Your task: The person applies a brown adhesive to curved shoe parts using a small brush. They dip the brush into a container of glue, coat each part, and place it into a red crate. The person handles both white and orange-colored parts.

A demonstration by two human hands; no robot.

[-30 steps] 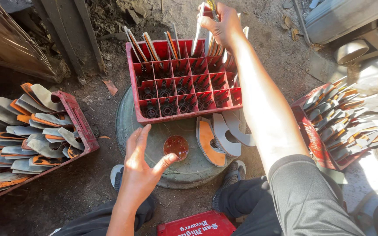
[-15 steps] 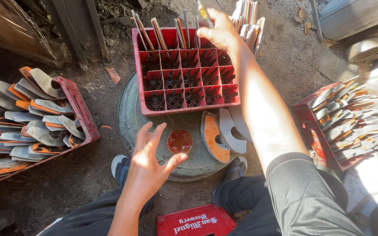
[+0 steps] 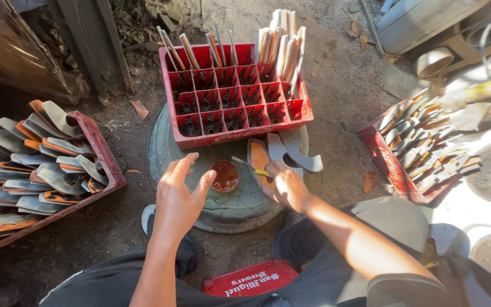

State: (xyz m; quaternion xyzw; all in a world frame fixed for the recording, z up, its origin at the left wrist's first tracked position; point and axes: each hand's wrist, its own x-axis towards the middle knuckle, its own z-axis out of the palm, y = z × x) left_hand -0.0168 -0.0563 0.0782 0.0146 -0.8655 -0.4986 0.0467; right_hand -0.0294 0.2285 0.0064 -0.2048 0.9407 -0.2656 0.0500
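My left hand hovers open, fingers spread, just left of a small bowl of reddish-brown liquid. My right hand grips a thin brush with a yellow handle, its tip pointing toward the bowl. That hand rests over curved grey and orange blades lying on a round metal lid. Behind them stands a red compartment crate with several blades upright in its back cells.
A red crate of grey and orange blades lies on the left, and another crate of blades on the right. A red box sits by my knees. Metal tubs and rings stand at the back right on dirt ground.
My right hand came back from the crate's far right corner to the lid beside the bowl. It left blades standing in the crate. My left hand stayed by the bowl.
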